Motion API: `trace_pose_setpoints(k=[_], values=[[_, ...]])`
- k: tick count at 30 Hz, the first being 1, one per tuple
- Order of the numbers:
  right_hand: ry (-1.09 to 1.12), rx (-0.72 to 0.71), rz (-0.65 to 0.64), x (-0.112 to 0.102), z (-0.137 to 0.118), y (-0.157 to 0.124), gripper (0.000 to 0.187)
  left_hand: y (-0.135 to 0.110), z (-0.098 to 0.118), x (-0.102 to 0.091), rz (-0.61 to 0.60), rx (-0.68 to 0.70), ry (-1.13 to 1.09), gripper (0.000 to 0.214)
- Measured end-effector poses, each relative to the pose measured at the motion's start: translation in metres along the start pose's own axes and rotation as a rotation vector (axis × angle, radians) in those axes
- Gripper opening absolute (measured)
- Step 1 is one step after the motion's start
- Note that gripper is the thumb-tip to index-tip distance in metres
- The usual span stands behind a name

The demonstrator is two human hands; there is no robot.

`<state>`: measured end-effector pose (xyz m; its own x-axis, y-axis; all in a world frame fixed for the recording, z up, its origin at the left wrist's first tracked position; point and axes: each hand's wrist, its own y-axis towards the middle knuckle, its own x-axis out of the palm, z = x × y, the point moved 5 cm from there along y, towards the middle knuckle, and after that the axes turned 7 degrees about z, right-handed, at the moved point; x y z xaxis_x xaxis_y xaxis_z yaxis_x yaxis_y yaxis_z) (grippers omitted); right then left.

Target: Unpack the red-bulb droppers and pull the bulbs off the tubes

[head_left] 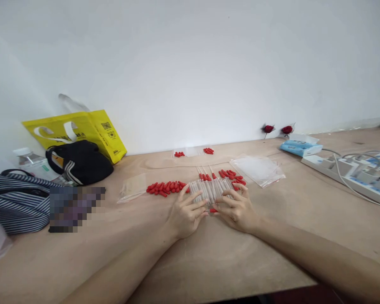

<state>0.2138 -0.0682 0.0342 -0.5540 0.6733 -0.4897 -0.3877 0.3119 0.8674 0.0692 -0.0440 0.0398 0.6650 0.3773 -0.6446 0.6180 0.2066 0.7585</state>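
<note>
My left hand (188,210) and my right hand (236,207) meet at the near edge of a row of clear glass dropper tubes (210,191). Between the fingertips a red rubber bulb (213,210) shows, pinched by my right hand. A thin clear tube end seems to be in my left fingers, largely covered. Other fingers of both hands rest over the row. Beyond it lie several droppers (205,176) with red bulbs fitted, tips pointing away. Loose red bulbs (164,188) form a pile on the left, and more bulbs (231,174) lie on the right.
Clear plastic bags (258,169) lie right of the tubes, another bag (133,188) left. Bagged red bulbs (179,154) sit near the wall. A yellow bag (95,131), black cap (82,162) and striped cloth (17,202) stand left; tissues (299,147) and power strips (345,169) right.
</note>
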Motion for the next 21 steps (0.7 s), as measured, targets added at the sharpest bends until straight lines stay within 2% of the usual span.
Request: trace_pose_setpoints(k=[7, 12, 16, 18, 21], values=[[0.013, -0.033, 0.01, -0.002, -0.001, -0.001, 0.01, 0.0, 0.003, -0.003, -0.003, 0.008, -0.006, 0.015], [-0.015, 0.126, 0.016, -0.017, 0.026, -0.009, 0.013, -0.008, -0.014, -0.019, 0.033, -0.096, 0.054, 0.018], [-0.01, 0.149, -0.03, -0.019, 0.033, -0.014, 0.012, -0.014, -0.021, -0.026, 0.05, -0.141, 0.086, 0.013], [-0.005, 0.182, -0.03, -0.015, 0.035, -0.015, 0.015, -0.014, -0.024, -0.026, 0.047, -0.21, 0.075, 0.015], [-0.002, 0.29, -0.031, -0.007, 0.046, -0.016, 0.02, -0.008, -0.033, -0.027, 0.044, -0.392, 0.002, 0.022]])
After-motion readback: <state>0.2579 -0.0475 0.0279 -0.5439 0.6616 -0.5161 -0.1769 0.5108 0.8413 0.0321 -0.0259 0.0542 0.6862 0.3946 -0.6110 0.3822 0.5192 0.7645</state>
